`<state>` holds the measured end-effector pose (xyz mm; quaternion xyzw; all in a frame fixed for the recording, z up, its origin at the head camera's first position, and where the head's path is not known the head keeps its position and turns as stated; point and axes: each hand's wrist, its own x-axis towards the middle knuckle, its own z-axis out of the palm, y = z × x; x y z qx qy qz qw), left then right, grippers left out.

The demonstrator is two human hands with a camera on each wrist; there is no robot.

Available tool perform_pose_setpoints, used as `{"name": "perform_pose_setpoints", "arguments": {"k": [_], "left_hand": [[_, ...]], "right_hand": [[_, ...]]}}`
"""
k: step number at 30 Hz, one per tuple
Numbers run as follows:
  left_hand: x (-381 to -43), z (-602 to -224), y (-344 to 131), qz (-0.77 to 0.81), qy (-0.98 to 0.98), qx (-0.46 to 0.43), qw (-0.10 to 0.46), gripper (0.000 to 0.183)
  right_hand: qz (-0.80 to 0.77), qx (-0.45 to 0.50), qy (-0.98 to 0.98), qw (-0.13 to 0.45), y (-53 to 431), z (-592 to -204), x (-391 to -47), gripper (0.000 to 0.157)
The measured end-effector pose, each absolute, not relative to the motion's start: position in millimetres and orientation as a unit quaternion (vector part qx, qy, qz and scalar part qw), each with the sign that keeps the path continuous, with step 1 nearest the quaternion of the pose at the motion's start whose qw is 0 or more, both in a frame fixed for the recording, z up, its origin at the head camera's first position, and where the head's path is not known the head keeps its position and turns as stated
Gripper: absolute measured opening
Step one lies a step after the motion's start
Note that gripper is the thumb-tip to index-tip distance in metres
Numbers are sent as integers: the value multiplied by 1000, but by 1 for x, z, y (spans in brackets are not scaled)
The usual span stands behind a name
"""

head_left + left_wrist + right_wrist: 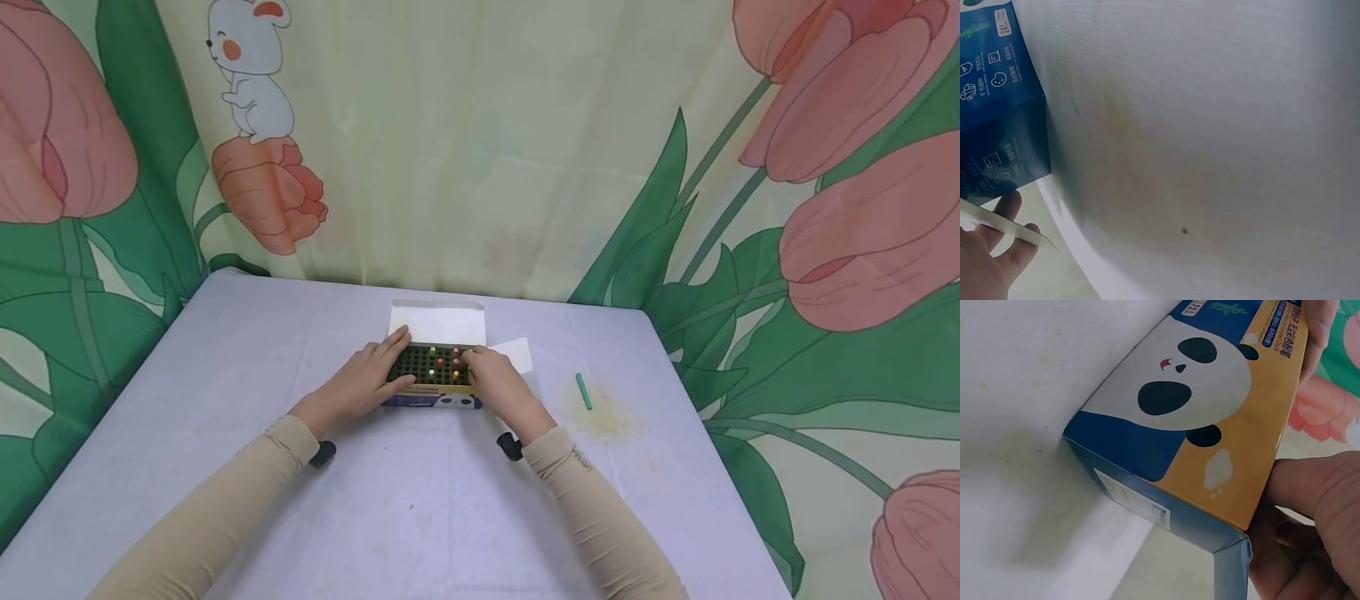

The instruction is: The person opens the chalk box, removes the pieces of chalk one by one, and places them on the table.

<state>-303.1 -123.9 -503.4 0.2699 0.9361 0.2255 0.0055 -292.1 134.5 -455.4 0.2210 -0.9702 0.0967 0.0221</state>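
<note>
The box [420,400] sits upright near the far side of the counter [450,508], between the two hands. The left hand [366,377] rests on its left end with the fingers extended toward the raised lid [437,325] and the thumb along the front rim. The right hand [501,383] is bent over the right end, at the rim; its fingertips are hidden, so I cannot tell whether they pinch anything. Between the hands, coloured sticks [440,362] stand in a dark grid [408,363].

The right wrist view shows what the head view mostly covers: a large panda face on the blue and orange front, and a white label [1133,499] on the end panel. The left wrist view gives the blue panels with white icons and a pale flap crossing the left fingers.

A white flap [516,355] juts out behind the right hand. Farther right, a green stick [583,392] lies well apart. The counter's back edge runs just beyond the lid; wide room stretches to the left and toward the person.
</note>
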Motion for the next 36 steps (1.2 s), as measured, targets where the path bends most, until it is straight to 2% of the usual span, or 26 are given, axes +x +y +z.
{"name": "perform_pose_setpoints", "arguments": {"k": [19,36], "left_hand": [[-303,-503,-122,230,937,264,10,87],[-305,-506,-123,242,934,263,10,86]], "right_hand": [[107,219,-970,19,139,-457,-287,23],[142,233,-961,40,145,-459,-290,16]]}}
